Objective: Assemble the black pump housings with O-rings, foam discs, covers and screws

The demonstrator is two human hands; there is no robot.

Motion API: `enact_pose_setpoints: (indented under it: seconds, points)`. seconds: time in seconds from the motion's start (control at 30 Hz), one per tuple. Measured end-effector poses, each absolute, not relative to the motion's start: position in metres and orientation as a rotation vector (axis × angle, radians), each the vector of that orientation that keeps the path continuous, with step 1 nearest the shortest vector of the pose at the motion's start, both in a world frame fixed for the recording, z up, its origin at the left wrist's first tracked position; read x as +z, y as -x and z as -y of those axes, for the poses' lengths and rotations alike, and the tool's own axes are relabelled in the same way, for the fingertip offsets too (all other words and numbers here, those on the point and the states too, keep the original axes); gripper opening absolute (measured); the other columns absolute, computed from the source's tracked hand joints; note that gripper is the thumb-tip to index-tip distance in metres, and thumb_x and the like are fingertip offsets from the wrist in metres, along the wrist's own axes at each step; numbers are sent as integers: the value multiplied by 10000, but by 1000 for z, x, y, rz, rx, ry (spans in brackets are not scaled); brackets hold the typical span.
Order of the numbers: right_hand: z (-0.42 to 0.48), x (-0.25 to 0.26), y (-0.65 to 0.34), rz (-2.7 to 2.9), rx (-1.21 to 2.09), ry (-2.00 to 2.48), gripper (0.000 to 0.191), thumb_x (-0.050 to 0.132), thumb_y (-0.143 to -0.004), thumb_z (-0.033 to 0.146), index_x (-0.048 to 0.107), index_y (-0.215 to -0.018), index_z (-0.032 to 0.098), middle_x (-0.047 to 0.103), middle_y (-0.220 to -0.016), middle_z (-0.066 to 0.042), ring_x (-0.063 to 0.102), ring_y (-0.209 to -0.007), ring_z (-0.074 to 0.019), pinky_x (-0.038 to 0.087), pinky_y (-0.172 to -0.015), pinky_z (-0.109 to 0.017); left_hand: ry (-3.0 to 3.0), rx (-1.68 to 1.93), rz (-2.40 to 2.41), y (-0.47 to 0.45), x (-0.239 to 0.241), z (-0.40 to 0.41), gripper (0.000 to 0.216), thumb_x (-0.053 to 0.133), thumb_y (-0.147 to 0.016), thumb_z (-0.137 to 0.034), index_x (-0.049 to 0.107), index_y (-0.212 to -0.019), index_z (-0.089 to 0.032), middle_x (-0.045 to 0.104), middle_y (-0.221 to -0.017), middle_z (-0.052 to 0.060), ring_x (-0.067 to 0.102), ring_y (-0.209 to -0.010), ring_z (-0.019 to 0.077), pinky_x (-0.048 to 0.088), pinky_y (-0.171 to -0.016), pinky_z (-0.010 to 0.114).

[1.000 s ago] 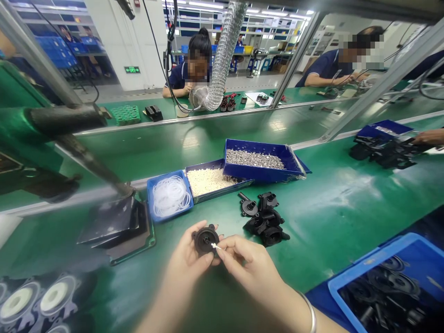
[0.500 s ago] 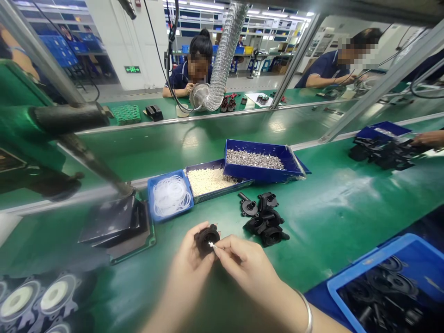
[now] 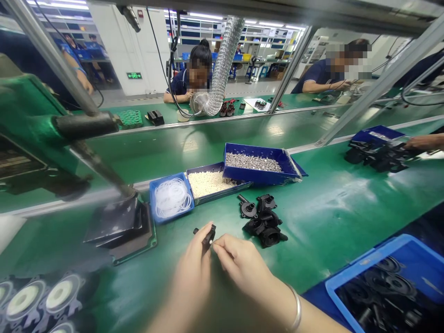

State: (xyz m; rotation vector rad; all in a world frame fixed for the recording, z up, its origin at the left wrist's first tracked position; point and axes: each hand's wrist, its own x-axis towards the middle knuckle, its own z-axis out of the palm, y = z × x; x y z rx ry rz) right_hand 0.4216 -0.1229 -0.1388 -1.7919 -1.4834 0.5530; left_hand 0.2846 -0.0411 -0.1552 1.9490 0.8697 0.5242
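Note:
My left hand [image 3: 194, 270] grips a small round black plastic part [image 3: 207, 237], now turned edge-on above the green bench. My right hand [image 3: 239, 263] is pinched against that part's near face; the small white piece it held a moment ago is hidden by the fingers. A heap of similar black parts [image 3: 264, 219] lies just right of my hands. Behind them sit a blue tray of white rings [image 3: 171, 198], a tray of white pellets [image 3: 210, 182] and a tray of metal screws [image 3: 255, 162].
A blue bin of black parts [image 3: 381, 291] stands at the lower right. A black press base [image 3: 118, 224] with a slanted rod sits to the left, white-centred black discs [image 3: 41, 300] at the lower left. Other people work across the conveyor; another person's hand [image 3: 421, 142] reaches in at the right.
The left hand has tipped the black part from face-up to edge-on. The white piece in the right fingers has gone out of sight against the part.

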Motion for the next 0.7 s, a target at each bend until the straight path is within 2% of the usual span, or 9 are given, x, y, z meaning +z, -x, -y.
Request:
enact_pose_setpoints:
  seconds: [0.07,0.17,0.23,0.3,0.37,0.43,0.5,0.63,0.7]
  points:
    - [120,-142,-422,1404,680,1773,293,386,-1006,331,504,-785,179,578,-650,2,529,-559,-101,395,-569,-227,-1972,491,-846,-283,-158,38,470,374,-965,-216,405,-1419,-331,500,-1468,-1,491,-1346,173,437,-1129,406]
    - [115,-144,-425,1068,1045,1595,262,472,-966,455,464,-956,193,577,-628,29,533,-464,-108,424,-476,-222,-2002,465,-759,-282,-160,30,498,392,-957,-203,393,-1440,-322,486,-1476,25,466,-1367,184,426,-1136,411]
    - [114,-144,-429,806,1250,1371,410,613,-885,485,390,-1087,206,599,-647,40,549,-441,-121,445,-449,-228,-2038,489,-694,-282,-156,25,501,407,-945,-186,421,-1431,-306,460,-1488,52,447,-1381,198,419,-1138,415]
    - [116,-142,-434,633,1420,1139,511,688,-843,443,370,-1161,198,639,-704,8,601,-507,-134,490,-517,-248,-2082,515,-652,-282,-146,21,484,404,-934,-162,489,-1388,-310,425,-1502,72,493,-1343,212,446,-1112,412]
    - [122,-143,-439,521,1583,951,481,642,-887,427,408,-1221,171,680,-824,-68,673,-681,-167,525,-654,-287,-2121,504,-624,-279,-129,20,466,418,-924,-159,554,-1333,-336,463,-1467,74,590,-1233,210,492,-1062,399]
    - [128,-146,-441,458,1664,867,439,577,-935,432,455,-1256,157,689,-952,-122,689,-847,-194,522,-784,-319,-2151,450,-593,-273,-110,23,483,459,-912,-174,542,-1344,-372,540,-1396,55,651,-1129,190,521,-1024,373]
    - [132,-150,-441,463,1679,876,400,580,-943,423,506,-1246,173,683,-1017,-119,680,-878,-185,515,-824,-318,-2209,370,-557,-266,-94,29,555,482,-905,-177,456,-1412,-400,553,-1393,31,658,-1114,173,524,-1017,351]
    - [128,-151,-431,565,1840,901,362,616,-931,361,568,-1253,202,679,-984,-97,661,-831,-160,535,-747,-287,-2400,293,-590,-240,-86,41,600,408,-929,-123,380,-1454,-414,371,-1551,33,572,-1259,179,481,-1064,383]
    - [124,-148,-423,548,1932,889,415,649,-909,340,566,-1301,231,684,-997,-92,675,-850,-173,559,-790,-320,-2444,327,-706,-214,-88,46,634,497,-910,-141,354,-1474,-395,274,-1598,65,396,-1416,258,350,-1154,512]
